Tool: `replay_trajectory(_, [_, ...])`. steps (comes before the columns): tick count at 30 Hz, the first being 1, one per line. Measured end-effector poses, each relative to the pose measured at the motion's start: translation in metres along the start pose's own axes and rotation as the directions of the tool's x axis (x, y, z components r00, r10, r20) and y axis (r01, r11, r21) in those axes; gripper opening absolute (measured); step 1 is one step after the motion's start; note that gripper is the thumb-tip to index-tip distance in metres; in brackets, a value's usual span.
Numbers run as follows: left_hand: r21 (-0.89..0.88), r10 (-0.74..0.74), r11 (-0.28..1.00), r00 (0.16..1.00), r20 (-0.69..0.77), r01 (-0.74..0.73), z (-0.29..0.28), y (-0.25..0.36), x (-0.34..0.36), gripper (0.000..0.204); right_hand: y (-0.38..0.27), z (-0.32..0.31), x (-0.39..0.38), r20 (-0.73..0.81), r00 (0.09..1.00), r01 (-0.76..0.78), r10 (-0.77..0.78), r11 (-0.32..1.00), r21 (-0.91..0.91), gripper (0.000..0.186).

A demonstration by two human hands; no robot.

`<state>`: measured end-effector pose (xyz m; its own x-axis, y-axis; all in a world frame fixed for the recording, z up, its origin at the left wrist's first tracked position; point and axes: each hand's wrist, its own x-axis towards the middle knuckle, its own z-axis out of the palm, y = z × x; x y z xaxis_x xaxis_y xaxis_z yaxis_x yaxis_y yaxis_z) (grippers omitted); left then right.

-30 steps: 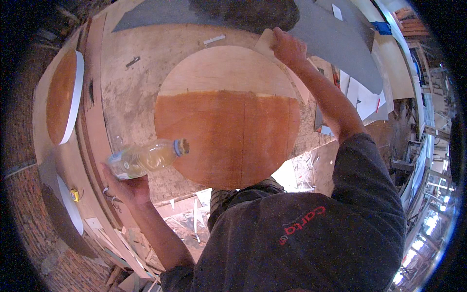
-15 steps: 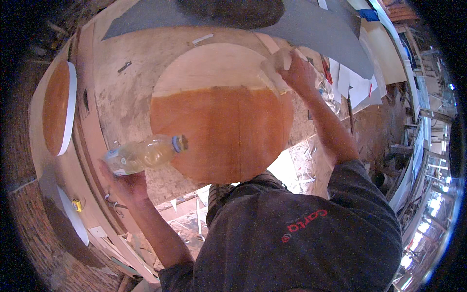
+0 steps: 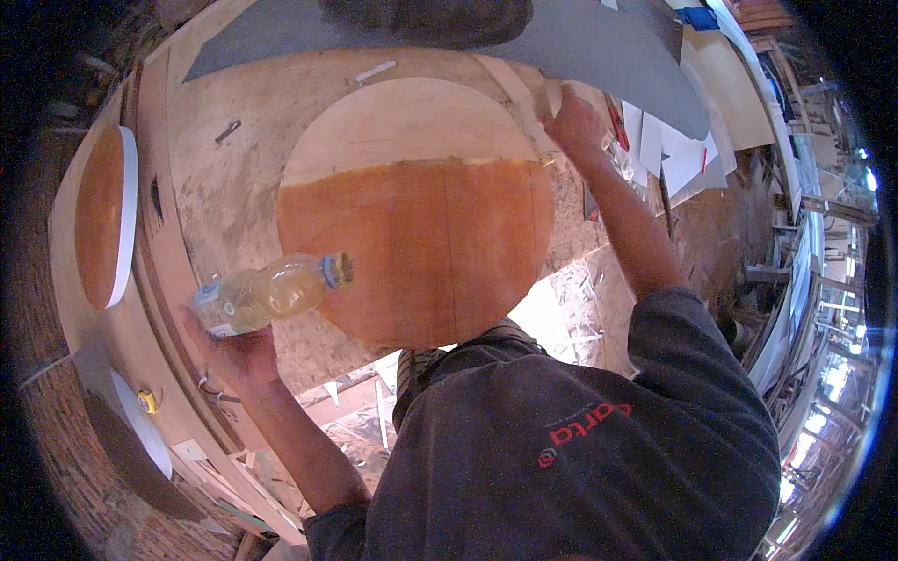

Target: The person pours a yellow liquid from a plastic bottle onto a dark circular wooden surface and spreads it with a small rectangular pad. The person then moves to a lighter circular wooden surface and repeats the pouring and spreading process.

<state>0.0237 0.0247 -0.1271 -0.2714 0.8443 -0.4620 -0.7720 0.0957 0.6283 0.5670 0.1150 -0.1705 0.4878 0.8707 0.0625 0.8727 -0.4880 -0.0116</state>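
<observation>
A clear plastic bottle (image 3: 290,285) with yellowish contents and a blue ring at its neck lies nearly sideways in my left hand (image 3: 241,357). Its mouth points right, over a round wooden board (image 3: 374,122). The board's nearer, larger part carries an orange-brown coating (image 3: 402,243); the far part is pale and bare. My right hand (image 3: 578,126) is closed on a small pale flat piece (image 3: 553,99), just beyond the board's far right edge. That piece is blurred and its kind does not show.
A grey sheet (image 3: 599,47) with a dark patch covers the far side of the worktable (image 3: 224,178). White sheets (image 3: 678,154) lie at the right. Another round brown piece with a white edge (image 3: 128,215) stands at the left, near a yellow tape measure (image 3: 147,401).
My right hand with the pale piece has moved slightly away from the board, off its far right edge. My left hand still holds the tilted bottle. The whole view has shifted a little.
</observation>
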Motion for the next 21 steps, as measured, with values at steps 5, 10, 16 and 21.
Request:
replay_trajectory(5, [0.029,-0.015,0.999,0.999,0.043,0.013,0.003,-0.002,-0.005,0.057,0.057,-0.002,0.006,-0.269,0.962,0.065,-0.039,0.994,0.090,0.064])
replay_trajectory(10, [0.044,0.007,0.999,1.000,-0.001,-0.007,0.008,0.000,-0.006,0.056,0.107,-0.034,-0.005,-0.047,0.993,-0.048,0.110,0.728,0.684,0.063])
replay_trajectory(16, [0.050,0.028,0.998,0.999,0.027,-0.029,0.023,-0.008,-0.001,0.051,0.095,-0.091,-0.067,0.198,0.977,-0.210,0.073,0.437,0.875,0.043])
replay_trajectory(21, [0.083,0.088,0.992,0.993,0.074,-0.094,0.022,0.000,-0.014,0.049,0.104,-0.104,-0.058,0.207,0.954,0.001,-0.217,0.695,0.719,0.034])
